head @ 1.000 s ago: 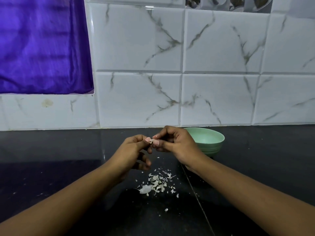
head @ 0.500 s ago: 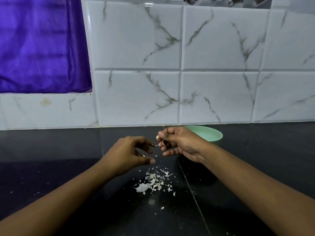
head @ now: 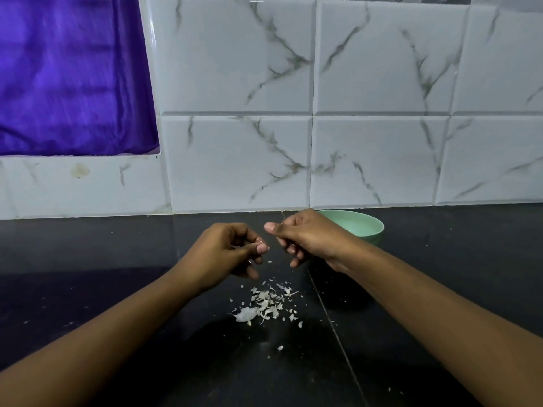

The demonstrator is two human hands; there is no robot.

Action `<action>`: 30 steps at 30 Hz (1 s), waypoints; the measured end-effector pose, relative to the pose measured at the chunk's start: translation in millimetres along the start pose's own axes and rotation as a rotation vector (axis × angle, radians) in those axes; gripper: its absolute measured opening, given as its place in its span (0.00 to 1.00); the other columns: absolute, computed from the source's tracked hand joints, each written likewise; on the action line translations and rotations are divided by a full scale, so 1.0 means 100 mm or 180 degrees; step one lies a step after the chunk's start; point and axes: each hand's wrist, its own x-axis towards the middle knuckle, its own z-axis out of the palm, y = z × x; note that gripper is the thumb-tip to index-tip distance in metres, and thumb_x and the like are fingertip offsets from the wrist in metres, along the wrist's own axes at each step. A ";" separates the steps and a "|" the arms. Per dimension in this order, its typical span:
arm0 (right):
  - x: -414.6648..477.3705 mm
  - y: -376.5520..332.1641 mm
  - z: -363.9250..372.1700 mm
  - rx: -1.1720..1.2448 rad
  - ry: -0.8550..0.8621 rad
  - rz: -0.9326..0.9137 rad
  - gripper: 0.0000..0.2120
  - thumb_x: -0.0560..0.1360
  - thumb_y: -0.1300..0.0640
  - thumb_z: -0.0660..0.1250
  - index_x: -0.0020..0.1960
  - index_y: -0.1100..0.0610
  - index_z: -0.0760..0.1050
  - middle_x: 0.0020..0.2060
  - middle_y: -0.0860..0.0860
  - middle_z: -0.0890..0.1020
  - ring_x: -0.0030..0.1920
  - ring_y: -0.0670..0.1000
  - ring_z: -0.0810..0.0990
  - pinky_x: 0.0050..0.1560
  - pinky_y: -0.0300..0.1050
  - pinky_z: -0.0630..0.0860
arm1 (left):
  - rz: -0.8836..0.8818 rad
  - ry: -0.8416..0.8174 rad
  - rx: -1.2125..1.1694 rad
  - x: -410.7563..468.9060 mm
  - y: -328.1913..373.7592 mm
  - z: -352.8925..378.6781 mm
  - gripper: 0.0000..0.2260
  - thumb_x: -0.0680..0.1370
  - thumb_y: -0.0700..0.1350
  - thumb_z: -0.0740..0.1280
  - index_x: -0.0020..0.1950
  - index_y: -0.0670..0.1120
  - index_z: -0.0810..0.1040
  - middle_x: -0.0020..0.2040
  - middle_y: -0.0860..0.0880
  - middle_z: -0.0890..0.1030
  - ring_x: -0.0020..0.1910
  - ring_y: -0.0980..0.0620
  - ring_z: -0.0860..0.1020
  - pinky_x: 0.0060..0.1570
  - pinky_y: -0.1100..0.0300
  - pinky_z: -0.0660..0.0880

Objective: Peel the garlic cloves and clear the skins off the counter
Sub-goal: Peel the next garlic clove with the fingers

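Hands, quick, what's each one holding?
Left hand: fingers curled, thumb pinched; contents cannot be told.
Right hand: fingers curled; contents hidden, cannot be told.

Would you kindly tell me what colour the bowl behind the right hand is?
Pale mint green; the bowl shows best in the head view.

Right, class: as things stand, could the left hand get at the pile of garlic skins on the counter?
Probably yes. The left hand hovers above and behind the pile of garlic skins on the counter, with nothing between them. Its fingers are curled, so they would need to open first.
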 end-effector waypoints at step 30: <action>-0.07 -0.09 -0.11 -0.1045 -0.0259 -0.0128 0.06 0.68 0.62 0.75 0.35 0.59 0.79 0.30 0.52 0.84 0.30 0.47 0.82 0.38 0.43 0.79 | -0.0678 -0.0259 -0.0199 -0.03 -0.04 0.16 0.26 0.78 0.59 0.60 0.24 0.47 0.64 0.21 0.49 0.60 0.18 0.51 0.60 0.25 0.60 0.71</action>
